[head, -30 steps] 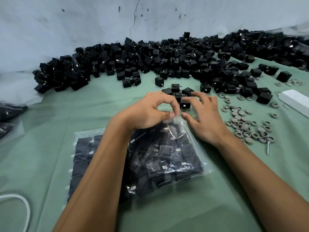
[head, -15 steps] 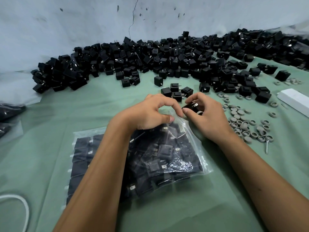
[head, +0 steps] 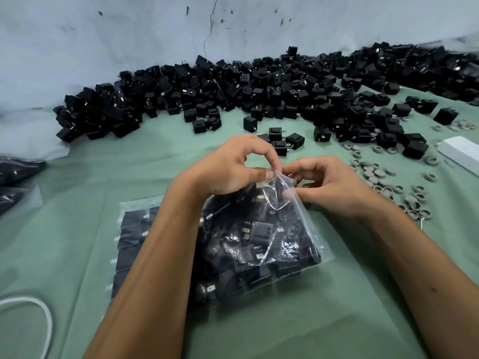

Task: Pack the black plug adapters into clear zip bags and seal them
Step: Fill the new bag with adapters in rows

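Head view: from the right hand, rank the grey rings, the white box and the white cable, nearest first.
Measured from the right hand, whose grip is on the mouth of the zip bag:
1. Grey rings: scattered just to its right on the green cloth.
2. White box: farther right, at the frame edge.
3. White cable: far across, at the lower left corner.

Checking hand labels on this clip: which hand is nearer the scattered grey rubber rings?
Right. The right hand is beside the scattered grey rubber rings; the left hand is across the clear zip bag's mouth, farther away.
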### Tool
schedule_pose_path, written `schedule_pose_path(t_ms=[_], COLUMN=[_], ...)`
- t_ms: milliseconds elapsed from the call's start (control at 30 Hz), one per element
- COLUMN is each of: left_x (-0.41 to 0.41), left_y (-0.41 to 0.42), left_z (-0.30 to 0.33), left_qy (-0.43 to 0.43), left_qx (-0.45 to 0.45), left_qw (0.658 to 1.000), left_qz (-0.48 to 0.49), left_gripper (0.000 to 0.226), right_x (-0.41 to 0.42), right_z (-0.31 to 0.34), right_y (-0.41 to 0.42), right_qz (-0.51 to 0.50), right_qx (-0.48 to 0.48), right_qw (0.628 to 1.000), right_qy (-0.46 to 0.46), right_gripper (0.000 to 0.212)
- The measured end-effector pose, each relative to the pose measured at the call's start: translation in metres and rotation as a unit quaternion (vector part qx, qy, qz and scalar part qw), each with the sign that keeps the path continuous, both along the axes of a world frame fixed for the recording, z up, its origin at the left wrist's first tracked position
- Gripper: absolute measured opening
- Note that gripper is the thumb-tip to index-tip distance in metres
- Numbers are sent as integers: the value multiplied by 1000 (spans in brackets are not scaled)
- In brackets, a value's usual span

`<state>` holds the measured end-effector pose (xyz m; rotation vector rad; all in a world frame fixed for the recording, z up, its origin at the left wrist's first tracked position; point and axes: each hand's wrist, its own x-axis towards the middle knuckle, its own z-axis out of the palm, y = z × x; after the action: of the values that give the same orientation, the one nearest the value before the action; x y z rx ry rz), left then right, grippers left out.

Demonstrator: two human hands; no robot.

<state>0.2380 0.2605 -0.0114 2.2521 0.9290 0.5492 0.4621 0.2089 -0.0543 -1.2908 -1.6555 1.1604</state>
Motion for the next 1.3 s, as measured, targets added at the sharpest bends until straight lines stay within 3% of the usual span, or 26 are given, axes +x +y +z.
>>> schedule_pose_path(t_ms=[100,300,833,967,1033,1100,1300], left_x=[2,3,5,3,3,3,4], left_y=[-1,1,-5,-5,-4,-3,0], left_z=[0,-1,2,3,2,2,-3], left_qy=[-6,-3,-9,-16,-10,-6,14], left_qx=[6,-5,-23,-18,-13,-18,-44], left_qw=[1000,1000,999,999,999,1000,999], left_qz=[-3,9,25,32,30,24,19], left_gripper=[7,8,10,7,4,3,9], right_x=[-3,-15,-33,-23,-16,-11,-16], right_z=[-2,-9,-19,-18,-20,-25,-31], right_y=[3,4,3,9,15,19,28], right_qz=[-3,3,74,-27,-120,-172,-92], right_qx=[73,151,175,159,196,218,161], right_qw=[995,987,981,987,971,940,901], right_qy=[-62,-63,-47,2,-67,-199,-393], right_gripper=[34,27,14,6,5,13,62])
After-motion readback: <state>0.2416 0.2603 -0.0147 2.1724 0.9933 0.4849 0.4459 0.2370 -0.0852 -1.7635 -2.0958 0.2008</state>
